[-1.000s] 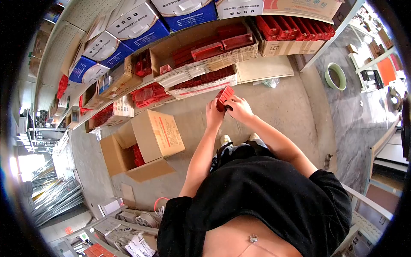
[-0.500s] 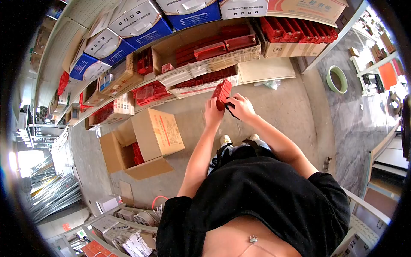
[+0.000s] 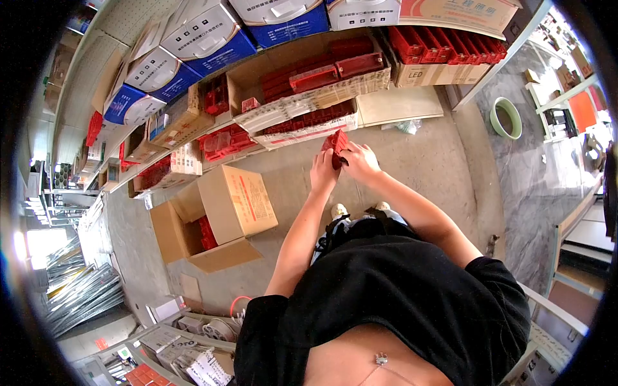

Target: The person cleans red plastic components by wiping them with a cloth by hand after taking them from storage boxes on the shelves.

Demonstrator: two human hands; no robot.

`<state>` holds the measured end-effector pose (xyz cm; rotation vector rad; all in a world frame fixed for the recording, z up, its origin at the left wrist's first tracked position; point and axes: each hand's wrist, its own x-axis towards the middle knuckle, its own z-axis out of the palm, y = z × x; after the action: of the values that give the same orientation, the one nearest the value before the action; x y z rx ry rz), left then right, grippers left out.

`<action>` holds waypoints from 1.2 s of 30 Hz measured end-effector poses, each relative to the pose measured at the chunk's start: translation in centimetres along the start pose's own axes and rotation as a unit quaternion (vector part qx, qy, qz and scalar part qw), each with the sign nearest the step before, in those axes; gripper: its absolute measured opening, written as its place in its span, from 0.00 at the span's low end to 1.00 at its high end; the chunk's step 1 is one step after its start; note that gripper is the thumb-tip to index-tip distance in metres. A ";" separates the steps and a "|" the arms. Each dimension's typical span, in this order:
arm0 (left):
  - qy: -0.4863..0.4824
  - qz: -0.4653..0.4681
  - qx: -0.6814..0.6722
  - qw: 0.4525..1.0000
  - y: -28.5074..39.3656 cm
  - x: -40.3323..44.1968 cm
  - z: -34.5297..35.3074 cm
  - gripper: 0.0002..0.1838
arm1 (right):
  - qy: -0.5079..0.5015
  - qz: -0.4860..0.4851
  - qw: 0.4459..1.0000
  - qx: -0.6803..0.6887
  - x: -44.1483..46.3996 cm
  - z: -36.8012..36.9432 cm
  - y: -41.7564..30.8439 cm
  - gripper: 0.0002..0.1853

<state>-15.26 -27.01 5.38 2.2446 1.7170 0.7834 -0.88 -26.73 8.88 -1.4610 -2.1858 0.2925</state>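
Note:
A red ribbed plastic piece (image 3: 335, 145) is between my two hands, out in front of my body above the floor. My left hand (image 3: 323, 171) is wrapped round its lower left side. On its right side my right hand (image 3: 360, 161) has its fingers closed, with something small and black at the fingertips. Beyond the hands, a carton (image 3: 309, 134) of red pieces stands low at the shelf. To the left on the floor, an open cardboard box (image 3: 254, 199) holds some red pieces.
Shelving ahead bears blue-white boxes (image 3: 199, 35), a long carton (image 3: 312, 96) of red pieces and an LED carton (image 3: 444, 74). A green basin (image 3: 505, 118) stands right. Metal strips (image 3: 87, 296) lie far left. Shelves with goods are behind left.
The red piece was raised and tilted half a second ago and is now lower, more covered by my fingers. The black strand that hung by my right hand shows less.

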 end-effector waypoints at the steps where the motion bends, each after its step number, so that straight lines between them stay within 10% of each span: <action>1: -0.002 -0.003 0.002 1.000 0.1 0.0 -0.1 0.26 | -0.005 0.012 1.000 0.001 0.0 0.1 0.0 0.09; 11: 0.005 0.071 0.041 0.997 -0.2 0.9 -1.3 0.26 | -0.100 0.210 0.968 0.094 1.9 0.0 0.3 0.08; 17: -0.031 0.010 0.004 0.999 0.0 0.7 0.1 0.28 | -0.110 0.024 0.993 0.025 1.8 0.2 1.4 0.10; 24: -0.028 -0.020 -0.064 0.997 -0.1 0.3 -0.1 0.31 | -0.019 0.171 0.959 0.227 0.8 -1.9 3.6 0.09; 36: -0.016 0.070 -0.031 0.997 0.7 0.0 0.0 0.30 | -0.017 0.054 0.997 0.059 0.2 -2.0 1.6 0.09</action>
<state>-14.68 -27.18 5.74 2.3416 1.5143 0.8123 1.41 -26.08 9.92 -1.5198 -2.0818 0.4772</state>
